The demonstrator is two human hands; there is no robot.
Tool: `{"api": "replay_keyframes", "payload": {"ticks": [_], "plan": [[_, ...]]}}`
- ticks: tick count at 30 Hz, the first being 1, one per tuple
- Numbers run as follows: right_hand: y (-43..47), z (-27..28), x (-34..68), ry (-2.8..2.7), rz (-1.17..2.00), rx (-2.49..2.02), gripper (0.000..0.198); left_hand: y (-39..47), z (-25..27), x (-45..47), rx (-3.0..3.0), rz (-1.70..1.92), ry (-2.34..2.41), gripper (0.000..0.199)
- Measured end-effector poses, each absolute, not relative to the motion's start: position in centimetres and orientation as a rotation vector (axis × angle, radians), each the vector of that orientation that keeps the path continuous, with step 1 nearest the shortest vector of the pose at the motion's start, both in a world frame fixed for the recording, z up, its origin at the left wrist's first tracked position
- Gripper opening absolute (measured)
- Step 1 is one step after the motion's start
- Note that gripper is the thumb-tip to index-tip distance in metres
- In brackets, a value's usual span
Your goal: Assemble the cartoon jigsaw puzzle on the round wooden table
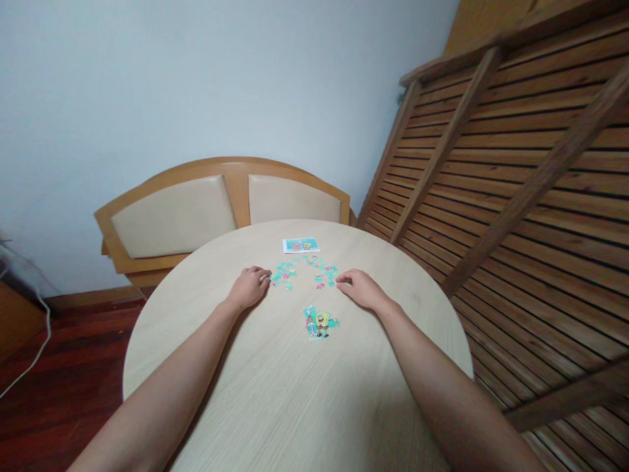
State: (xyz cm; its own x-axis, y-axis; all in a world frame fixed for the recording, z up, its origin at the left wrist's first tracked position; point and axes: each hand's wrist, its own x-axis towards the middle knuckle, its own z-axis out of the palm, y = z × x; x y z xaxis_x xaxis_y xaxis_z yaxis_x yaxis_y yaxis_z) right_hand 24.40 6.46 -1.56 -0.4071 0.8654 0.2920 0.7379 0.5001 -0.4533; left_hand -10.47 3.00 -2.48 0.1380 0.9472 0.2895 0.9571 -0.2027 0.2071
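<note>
Loose jigsaw puzzle pieces (285, 271), turquoise with some pink, lie scattered mid-table between my two hands. My left hand (249, 287) rests at the left edge of this scatter. Its fingers are curled together, and what they may hold is too small to make out. At the right edge, my right hand (362, 289) reaches toward the pieces with bent fingers, a small gap showing between thumb and forefinger. Nearer to me lies a partly joined jigsaw section (320, 322) with a yellow cartoon sponge figure and an uneven outline. Neither hand touches it.
Behind the pieces lies a reference picture card (301, 245) in matching colours. Everything lies on a round pale wooden table (275, 393). Beyond it stands a padded wooden headboard (177, 213) against the wall. A slatted wooden panel (491, 170) leans at the right.
</note>
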Motion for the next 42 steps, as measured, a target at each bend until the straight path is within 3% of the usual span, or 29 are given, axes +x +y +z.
{"api": "replay_keyframes", "payload": {"ticks": [11, 30, 34, 42], "plan": [[5.9, -1.9, 23.3, -2.380, 0.272, -1.158, 0.022, 2.6, -2.0, -9.8, -2.284, -0.509, -2.009, 0.038], [3.3, -1.4, 20.0, -2.527, 0.359, -0.723, 0.031, 2.8, -2.0, -9.9, -2.402, -0.867, -2.080, 0.020], [2.9, -0.9, 19.9, -2.566, 0.388, -0.636, 0.032, 2.5, -1.4, -9.4, -2.399, -1.061, -2.116, 0.033], [2.9, -0.8, 20.0, -2.593, 0.439, -0.628, 0.031, 2.5, -1.4, -7.3, -2.565, -1.695, -2.107, 0.036]]}}
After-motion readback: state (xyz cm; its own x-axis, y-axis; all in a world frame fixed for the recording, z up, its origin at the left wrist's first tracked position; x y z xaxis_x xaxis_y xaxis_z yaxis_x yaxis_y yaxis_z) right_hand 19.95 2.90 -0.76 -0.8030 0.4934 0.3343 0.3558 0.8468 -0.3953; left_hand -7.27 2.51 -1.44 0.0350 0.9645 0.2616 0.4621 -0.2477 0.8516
